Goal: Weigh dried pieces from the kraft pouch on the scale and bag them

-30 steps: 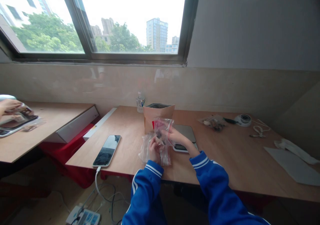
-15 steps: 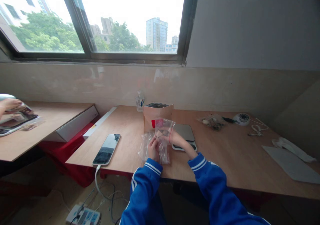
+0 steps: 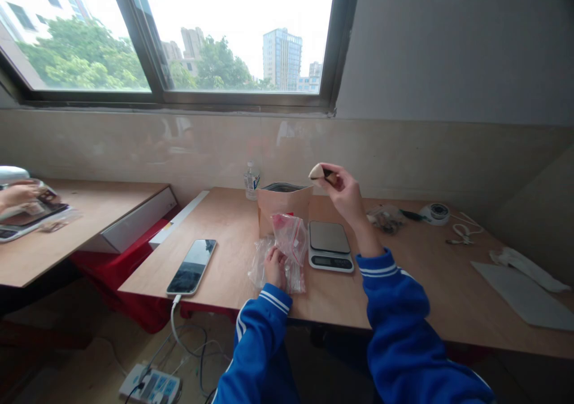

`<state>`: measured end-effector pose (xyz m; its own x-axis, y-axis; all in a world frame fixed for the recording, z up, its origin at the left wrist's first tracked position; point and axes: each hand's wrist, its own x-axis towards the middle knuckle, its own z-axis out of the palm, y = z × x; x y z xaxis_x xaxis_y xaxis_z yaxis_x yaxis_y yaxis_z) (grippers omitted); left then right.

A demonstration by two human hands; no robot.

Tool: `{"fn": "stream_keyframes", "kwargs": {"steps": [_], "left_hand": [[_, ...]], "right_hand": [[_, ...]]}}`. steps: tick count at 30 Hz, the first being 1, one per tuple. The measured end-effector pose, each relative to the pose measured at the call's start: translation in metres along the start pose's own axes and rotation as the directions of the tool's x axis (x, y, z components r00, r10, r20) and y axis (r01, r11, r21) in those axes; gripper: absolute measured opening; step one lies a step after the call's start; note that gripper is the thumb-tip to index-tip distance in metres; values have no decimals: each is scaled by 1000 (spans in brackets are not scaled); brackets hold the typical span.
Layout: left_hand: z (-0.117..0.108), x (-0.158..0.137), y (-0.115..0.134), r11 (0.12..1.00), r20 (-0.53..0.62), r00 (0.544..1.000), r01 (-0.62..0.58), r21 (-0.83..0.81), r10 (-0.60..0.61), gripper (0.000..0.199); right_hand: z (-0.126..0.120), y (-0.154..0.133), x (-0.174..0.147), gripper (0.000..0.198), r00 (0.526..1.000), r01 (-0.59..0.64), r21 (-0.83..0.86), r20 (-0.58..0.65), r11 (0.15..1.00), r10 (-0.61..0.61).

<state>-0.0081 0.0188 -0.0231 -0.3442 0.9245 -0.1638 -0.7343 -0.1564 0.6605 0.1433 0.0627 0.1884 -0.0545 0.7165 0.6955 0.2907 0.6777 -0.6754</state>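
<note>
My right hand (image 3: pixel 345 196) is raised above the back of the table, to the right of the brown paper pouch. Its fingers pinch a small pale piece with a dark side (image 3: pixel 317 171), whose kind I cannot make out. Low in front of the pouch (image 3: pixel 278 208), my left hand (image 3: pixel 275 266) is closed on a clear zip bag (image 3: pixel 290 236) with a pinkish top edge. More clear plastic bags (image 3: pixel 257 268) lie crumpled around that hand. The pouch stands upright with its top open. Beside the bags sits a kitchen scale (image 3: pixel 329 238) with a bare platform.
A phone (image 3: pixel 192 266) on a cable lies at the left. Behind the pouch stands a water bottle (image 3: pixel 252 181). At the right are a bag of small items (image 3: pixel 386 219), a white round device (image 3: pixel 436 214) and white sheets (image 3: pixel 522 293). Another person's hand (image 3: pixel 20 195) works at the left table.
My right hand has come out of the clear bag and moved up and right, carrying the small pale piece. The scale is now uncovered to view. My left hand stays at the bag.
</note>
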Motion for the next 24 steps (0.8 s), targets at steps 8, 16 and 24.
{"fn": "stream_keyframes", "kwargs": {"steps": [8, 16, 24], "left_hand": [[-1, 0, 0, 999, 22, 1000, 8, 51, -9, 6], [2, -3, 3, 997, 61, 998, 11, 72, -15, 8], [3, -4, 5, 998, 92, 996, 10, 64, -15, 5]], "right_hand": [[65, 32, 30, 24, 959, 248, -87, 162, 965, -232], [66, 39, 11, 22, 939, 266, -115, 255, 957, -230], [59, 24, -17, 27, 968, 226, -214, 157, 950, -195]]}}
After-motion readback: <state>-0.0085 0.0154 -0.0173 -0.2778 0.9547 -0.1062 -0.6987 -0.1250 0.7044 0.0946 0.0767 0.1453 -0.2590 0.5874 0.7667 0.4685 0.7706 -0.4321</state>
